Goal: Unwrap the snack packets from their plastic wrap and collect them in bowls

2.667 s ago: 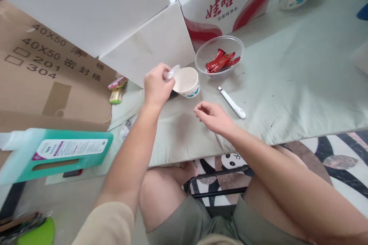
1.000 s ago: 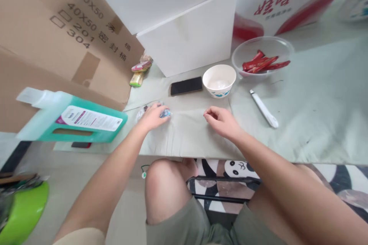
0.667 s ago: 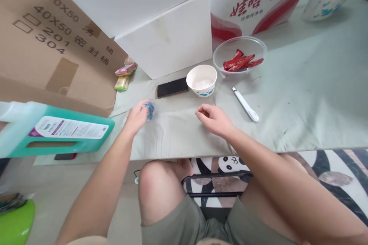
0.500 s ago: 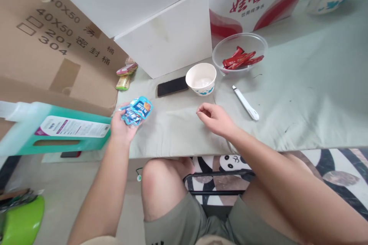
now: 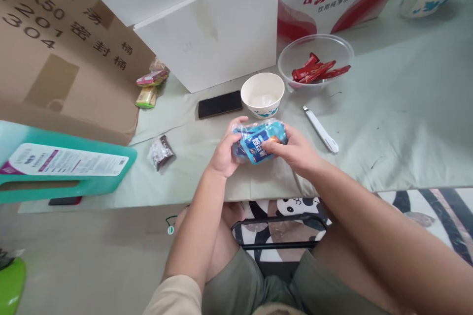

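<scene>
Blue snack packets [image 5: 258,143] with white lettering, several in a bunch, are held between both hands above the front of the table. My left hand [image 5: 225,150] grips the bunch from its left side, fingers closed around it. On the right side, my right hand [image 5: 291,150] pinches the top packet with the thumb on its front. Just behind the packets stands a white paper bowl [image 5: 263,91] with blue leaf prints. A white utility knife [image 5: 320,130] lies to the right of the bowl.
A clear plastic bowl [image 5: 314,42] holds red packets [image 5: 320,70]. Beside the paper bowl lies a black phone [image 5: 219,104]. A small dark-and-clear packet [image 5: 161,152] is on the cloth, near a green jug [image 5: 127,160]. White boxes [image 5: 221,34] and a cardboard box [image 5: 74,59] stand behind.
My left hand has brought the blue packets rightward to the middle, and my right hand has taken hold of them too. A small dark packet now shows on the cloth at left.
</scene>
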A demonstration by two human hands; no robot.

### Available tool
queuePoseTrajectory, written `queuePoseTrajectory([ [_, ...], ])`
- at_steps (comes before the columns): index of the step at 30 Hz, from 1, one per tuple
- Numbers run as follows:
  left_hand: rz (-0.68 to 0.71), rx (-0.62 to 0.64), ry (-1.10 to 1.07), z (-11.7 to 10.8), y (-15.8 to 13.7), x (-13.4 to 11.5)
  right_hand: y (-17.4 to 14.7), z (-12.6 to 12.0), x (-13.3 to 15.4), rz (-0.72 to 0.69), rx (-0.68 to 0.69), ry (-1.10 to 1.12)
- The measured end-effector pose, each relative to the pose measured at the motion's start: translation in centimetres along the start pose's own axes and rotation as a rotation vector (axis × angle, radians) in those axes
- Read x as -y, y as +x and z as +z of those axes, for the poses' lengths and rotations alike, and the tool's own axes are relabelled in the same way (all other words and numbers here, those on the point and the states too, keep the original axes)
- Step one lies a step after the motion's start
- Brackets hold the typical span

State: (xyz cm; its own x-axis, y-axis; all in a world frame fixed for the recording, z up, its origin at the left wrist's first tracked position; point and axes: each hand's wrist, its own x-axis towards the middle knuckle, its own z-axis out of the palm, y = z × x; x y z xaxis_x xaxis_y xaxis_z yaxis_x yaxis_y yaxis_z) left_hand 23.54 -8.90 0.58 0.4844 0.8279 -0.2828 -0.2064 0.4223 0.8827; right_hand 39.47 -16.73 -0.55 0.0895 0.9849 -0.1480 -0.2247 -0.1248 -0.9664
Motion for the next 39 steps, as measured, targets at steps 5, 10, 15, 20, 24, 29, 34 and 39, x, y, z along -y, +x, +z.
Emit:
queuePoseTrajectory([
  [5, 0.239, -0.468, -0.03, -1.8, -1.3, -0.1, -0.4, 0.0, 0.1, -0.204, -0.316, -0.302],
  [10, -0.133, 0.017, -0.188, -0.7, -3.8, 0.6, -0.8, 1.7, -1.0, -0.56, -0.35, -0.724],
  [15, -0.118, 0.059, -0.222, -0.6, -3.1, 1.8, -1.6, 3.9, -2.2, -0.722, -0.012, -0.946],
  [20, -0.148, 0.058, -0.174, -2.5, -2.7, 1.3, -1.5, 1.4, -0.9, -0.64, -0.135, -0.695],
  [24, -0.246, 0.239, -0.097, -3.2, -3.1, 1.0, -0.4, -1.3, -1.2, -0.252, -0.109, -0.285],
  [29, -0.27, 0.252, -0.05, -2.6, -2.3, 2.1, 0.4, -1.1, -2.0, -0.068, 0.169, -0.021],
  [34, -0.219, 0.205, 0.031, -1.6, -1.6, 3.3, 0.6, -0.3, -1.8, -0.284, 0.068, -0.294],
  [39, -0.07, 0.102, 0.02, -0.9, -1.6, 3.5, 0.7, -0.1, -2.3, -0.618, -0.078, -0.674],
])
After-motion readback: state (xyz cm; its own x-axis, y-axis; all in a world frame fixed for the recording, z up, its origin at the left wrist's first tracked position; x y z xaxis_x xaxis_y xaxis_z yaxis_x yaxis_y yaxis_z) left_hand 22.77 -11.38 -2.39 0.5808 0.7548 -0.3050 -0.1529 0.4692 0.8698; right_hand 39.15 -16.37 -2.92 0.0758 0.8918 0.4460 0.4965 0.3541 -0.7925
